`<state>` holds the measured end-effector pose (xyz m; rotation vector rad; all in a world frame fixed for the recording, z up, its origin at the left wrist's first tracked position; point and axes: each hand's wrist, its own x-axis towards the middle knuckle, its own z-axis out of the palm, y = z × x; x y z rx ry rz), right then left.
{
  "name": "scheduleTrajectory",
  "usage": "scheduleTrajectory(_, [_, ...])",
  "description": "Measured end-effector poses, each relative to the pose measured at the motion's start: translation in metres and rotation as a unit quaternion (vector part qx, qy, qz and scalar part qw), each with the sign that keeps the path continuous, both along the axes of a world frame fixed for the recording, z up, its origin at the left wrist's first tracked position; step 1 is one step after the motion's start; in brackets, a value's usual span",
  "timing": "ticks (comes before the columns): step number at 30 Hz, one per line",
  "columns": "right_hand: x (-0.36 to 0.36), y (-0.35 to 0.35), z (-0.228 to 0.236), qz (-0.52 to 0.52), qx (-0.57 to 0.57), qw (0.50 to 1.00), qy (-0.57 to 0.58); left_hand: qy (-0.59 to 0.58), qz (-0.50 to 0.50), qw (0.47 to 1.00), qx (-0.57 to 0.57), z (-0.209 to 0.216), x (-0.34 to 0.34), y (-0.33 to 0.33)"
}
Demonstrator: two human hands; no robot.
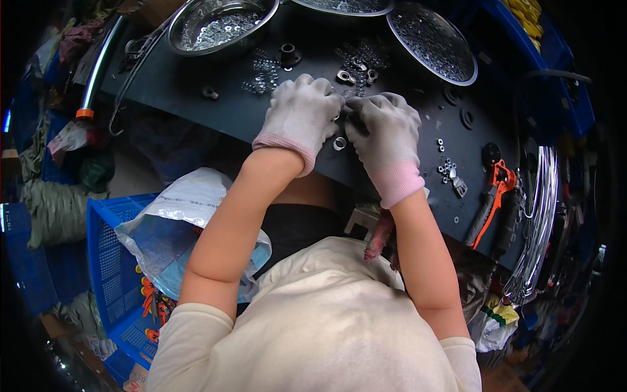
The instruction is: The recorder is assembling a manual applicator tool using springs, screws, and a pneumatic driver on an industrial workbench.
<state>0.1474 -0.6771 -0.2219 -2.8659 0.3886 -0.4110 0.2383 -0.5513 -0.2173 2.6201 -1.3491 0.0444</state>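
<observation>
Both my hands wear grey-white work gloves with pink cuffs and meet over the dark tabletop. My left hand has its fingers curled and pressed together, thumb side toward the right hand. My right hand is closed too, its fingertips almost touching the left's. Whatever they pinch is hidden or too small to name. Just below the fingertips lies a small silver ring. Beyond the hands are coil springs, more springs, a black flanged bushing and a small metal fitting.
Steel bowls with small metal parts stand at the back: a left bowl and a right bowl. Nuts and orange-handled pliers lie to the right. A blue crate with a plastic bag is at lower left.
</observation>
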Motion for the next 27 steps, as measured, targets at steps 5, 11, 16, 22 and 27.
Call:
scheduleTrajectory(5, [-0.017,0.005,0.010,-0.004,0.066,0.991,-0.118,-0.014,0.087,0.982,-0.168,0.014,0.018,0.031])
scheduleTrajectory(11, [-0.012,-0.002,0.015,0.023,0.098,0.980,-0.172,-0.069,0.057,0.990,-0.112,-0.014,0.043,0.051])
scheduleTrajectory(16, [-0.006,0.007,0.026,0.073,0.098,0.984,-0.133,-0.035,0.107,0.985,-0.127,-0.020,0.048,0.060])
scheduleTrajectory(22, [0.043,0.026,0.033,0.104,0.013,0.994,-0.028,-0.026,0.151,0.979,-0.136,-0.027,0.055,0.065])
scheduleTrajectory(27, [0.096,0.036,0.011,0.123,-0.093,0.988,0.012,-0.041,0.171,0.956,-0.236,-0.035,0.056,0.067])
